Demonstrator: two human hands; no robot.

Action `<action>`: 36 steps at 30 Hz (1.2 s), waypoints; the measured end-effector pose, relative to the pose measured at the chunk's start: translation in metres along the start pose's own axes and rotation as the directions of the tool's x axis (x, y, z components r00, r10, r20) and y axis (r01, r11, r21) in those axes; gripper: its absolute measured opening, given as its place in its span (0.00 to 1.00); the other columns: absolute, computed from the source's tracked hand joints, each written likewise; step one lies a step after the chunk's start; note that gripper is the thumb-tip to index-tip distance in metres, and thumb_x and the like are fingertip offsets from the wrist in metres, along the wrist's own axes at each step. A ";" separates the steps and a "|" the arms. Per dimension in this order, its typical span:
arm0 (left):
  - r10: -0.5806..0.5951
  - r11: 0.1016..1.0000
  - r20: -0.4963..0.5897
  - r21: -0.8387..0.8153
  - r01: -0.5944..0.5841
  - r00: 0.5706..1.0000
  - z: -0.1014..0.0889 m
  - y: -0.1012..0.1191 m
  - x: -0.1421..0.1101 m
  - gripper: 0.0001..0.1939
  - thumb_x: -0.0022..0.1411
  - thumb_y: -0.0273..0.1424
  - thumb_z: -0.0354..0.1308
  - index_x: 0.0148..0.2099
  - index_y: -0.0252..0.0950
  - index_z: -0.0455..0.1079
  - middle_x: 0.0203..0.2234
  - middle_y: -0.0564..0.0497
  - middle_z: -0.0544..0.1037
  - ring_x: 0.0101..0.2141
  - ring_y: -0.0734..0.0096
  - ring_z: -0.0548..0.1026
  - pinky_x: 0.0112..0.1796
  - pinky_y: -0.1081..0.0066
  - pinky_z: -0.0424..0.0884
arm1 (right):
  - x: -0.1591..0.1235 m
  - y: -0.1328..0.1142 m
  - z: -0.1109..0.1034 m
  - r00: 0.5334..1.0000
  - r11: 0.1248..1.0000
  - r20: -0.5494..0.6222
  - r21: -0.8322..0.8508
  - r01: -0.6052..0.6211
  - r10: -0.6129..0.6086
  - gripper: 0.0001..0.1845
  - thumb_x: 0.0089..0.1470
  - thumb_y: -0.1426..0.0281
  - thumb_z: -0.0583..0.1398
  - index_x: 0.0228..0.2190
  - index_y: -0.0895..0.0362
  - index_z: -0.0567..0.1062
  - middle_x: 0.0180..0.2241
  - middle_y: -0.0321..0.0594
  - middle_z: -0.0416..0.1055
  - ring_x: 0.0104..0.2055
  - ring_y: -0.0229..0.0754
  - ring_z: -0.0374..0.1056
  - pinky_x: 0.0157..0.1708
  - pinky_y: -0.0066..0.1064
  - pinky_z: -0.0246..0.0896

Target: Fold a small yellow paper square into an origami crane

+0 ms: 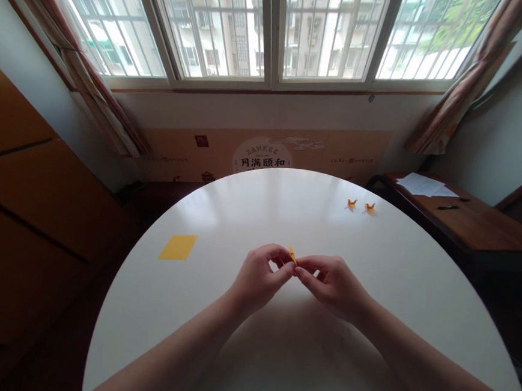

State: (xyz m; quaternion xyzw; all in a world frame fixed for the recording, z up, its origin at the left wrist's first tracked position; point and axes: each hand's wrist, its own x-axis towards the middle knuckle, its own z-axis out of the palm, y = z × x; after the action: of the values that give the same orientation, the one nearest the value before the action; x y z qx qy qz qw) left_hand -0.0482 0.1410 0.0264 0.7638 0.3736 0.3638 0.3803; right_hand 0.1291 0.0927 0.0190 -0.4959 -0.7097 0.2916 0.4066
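Between my two hands, above the middle of the white table, is a small piece of folded yellow paper [292, 254]. My left hand [264, 274] pinches it between thumb and fingers. From the other side my right hand [329, 279] pinches the paper's lower end, its fingertips meeting those of the left. Much of the folded paper is hidden behind the fingers, with a pointed tip showing above them. A flat yellow paper sheet [178, 247] lies on the table to the left. Two small orange-yellow folded paper birds [351, 205] [369, 208] stand side by side at the far right.
The round white table [251, 207] reaches toward a barred window [274, 34]. Beyond its right edge stands a brown wooden desk [480, 222] bearing white papers [427, 185] and a dark pen-like object [447, 207]. Wooden cabinets [16, 200] stand at the left.
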 end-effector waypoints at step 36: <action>0.128 0.951 0.011 0.283 -0.126 0.992 0.002 0.005 -0.007 0.04 0.57 0.25 0.54 0.36 0.38 0.64 0.29 0.53 0.73 0.26 0.73 0.68 0.28 0.74 0.64 | -0.002 -0.008 0.000 0.999 0.999 -0.021 -0.037 0.028 -0.029 0.13 0.64 0.68 0.55 0.37 0.54 0.80 0.32 0.39 0.79 0.31 0.42 0.71 0.31 0.30 0.61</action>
State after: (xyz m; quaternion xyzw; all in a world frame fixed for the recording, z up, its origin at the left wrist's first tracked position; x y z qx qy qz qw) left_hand -0.0484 0.1323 0.0285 0.8314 0.3734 0.3331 0.2418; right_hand 0.1256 0.0885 0.0245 -0.4964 -0.7174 0.2673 0.4092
